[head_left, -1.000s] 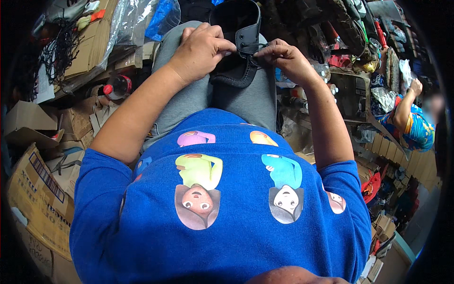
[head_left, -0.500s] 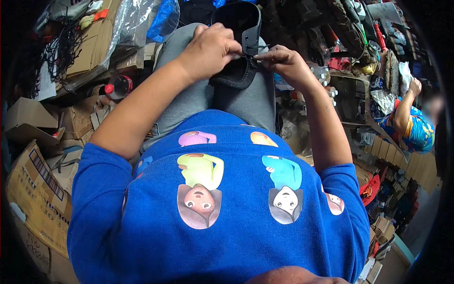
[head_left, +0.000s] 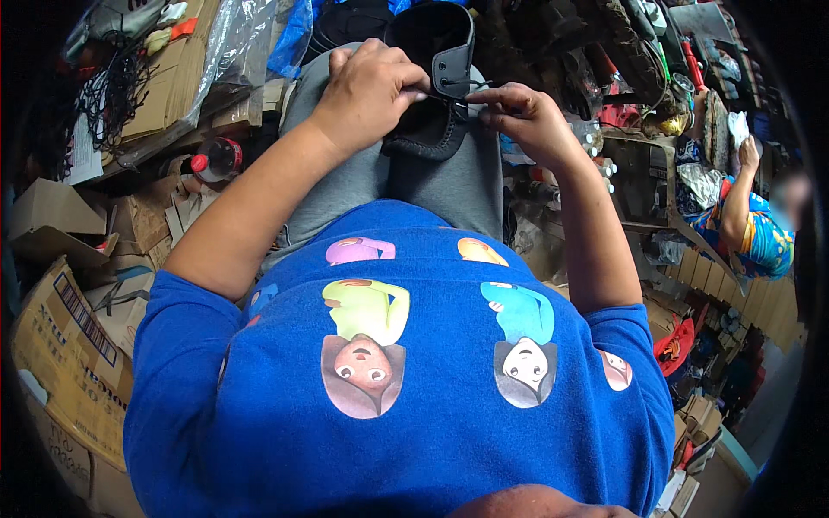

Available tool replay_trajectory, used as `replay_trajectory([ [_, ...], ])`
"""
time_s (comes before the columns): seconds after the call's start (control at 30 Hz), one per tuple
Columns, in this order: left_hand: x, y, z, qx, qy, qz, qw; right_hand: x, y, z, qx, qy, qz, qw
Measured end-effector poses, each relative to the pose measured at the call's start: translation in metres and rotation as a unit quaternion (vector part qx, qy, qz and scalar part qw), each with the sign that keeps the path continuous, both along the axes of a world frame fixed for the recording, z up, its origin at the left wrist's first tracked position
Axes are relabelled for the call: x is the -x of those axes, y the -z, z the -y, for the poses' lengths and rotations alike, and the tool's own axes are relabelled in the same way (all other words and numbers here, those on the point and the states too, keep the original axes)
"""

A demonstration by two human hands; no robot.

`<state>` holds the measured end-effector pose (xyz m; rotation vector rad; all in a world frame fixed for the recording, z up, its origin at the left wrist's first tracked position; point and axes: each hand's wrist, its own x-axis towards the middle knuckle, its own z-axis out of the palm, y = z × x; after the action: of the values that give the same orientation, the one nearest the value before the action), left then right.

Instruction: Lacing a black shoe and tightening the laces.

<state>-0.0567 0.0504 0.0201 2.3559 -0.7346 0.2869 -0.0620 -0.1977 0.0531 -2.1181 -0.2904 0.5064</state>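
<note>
A black shoe (head_left: 429, 142) with stitched edges lies across my lap, resting on grey trousers (head_left: 345, 181). Its eyelet flap (head_left: 454, 71) stands up, showing metal-rimmed holes, and a thin black lace (head_left: 462, 83) passes out of one toward the right. My left hand (head_left: 370, 93) is closed, thumb and forefinger pinched at the shoe's opening beside the flap; the fingers cover what exactly they grip. From the other side my right hand (head_left: 522, 116) pinches the lace close to the flap, where a small pale glint shows by the fingertips.
Flattened cardboard (head_left: 173, 95) and a tangle of black cords (head_left: 108, 112) lie at the left, near a red-capped bottle (head_left: 216, 160). Open boxes (head_left: 65, 220) crowd the lower left. Tools and clutter fill the right, where another person in a blue patterned shirt (head_left: 760, 229) sits.
My left hand has shifted slightly left, away from the flap, and the flap has tilted a little. My right hand stays nearly in place. The other person's raised hand has moved slightly left.
</note>
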Motion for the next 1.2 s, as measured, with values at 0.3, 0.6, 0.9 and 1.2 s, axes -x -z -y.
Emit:
replay_trajectory([
  [0.3, 0.003, -0.002, 0.008, -0.028, -0.037, -0.171, 0.984, 0.005, 0.009, -0.008, -0.088, 0.070, -0.084, 0.990],
  [0.6, -0.018, -0.001, 0.027, -0.004, -0.004, -0.271, 0.963, -0.007, 0.010, -0.005, -0.115, 0.072, -0.124, 0.983],
  [0.9, -0.015, 0.000, 0.018, 0.013, 0.048, -0.186, 0.981, -0.009, 0.001, -0.016, -0.014, 0.044, -0.127, 0.991],
  [1.2, -0.004, -0.003, 0.006, 0.039, 0.017, -0.160, 0.986, -0.006, 0.016, 0.008, -0.147, 0.074, -0.143, 0.976],
])
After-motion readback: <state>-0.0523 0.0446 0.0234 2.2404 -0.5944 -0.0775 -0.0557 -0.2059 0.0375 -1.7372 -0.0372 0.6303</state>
